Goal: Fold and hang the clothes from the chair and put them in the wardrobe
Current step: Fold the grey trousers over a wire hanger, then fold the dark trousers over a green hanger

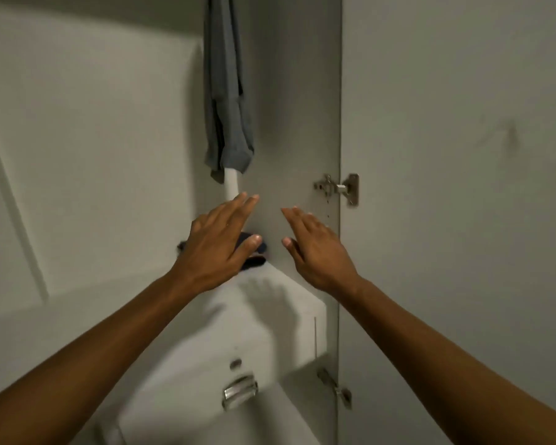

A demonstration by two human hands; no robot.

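A grey-blue garment (227,91) is hanging inside the wardrobe (299,107), its long axis running straight up and down, the top passing out of view and the hemmed lower end pointing down. The cloth is soft and bunched into narrow vertical folds. A smooth white tube-like piece (231,186) is showing just beneath its hem; what it is cannot be told.

Below it, the left hand (220,244) is reaching forward with fingers straight and slightly spread, holding nothing, its fingertips near the white piece. A small dark item (259,253) is lying partly hidden under this hand on top of a white drawer unit (280,313), which is boxy and matt. The right hand (316,247) is hovering just beside the left, fingers extended and relaxed, gripping nothing.

A metal hinge (337,188) is sitting on the flat wardrobe door (456,187), and a shiny metal handle (239,390) is showing on the drawer front.
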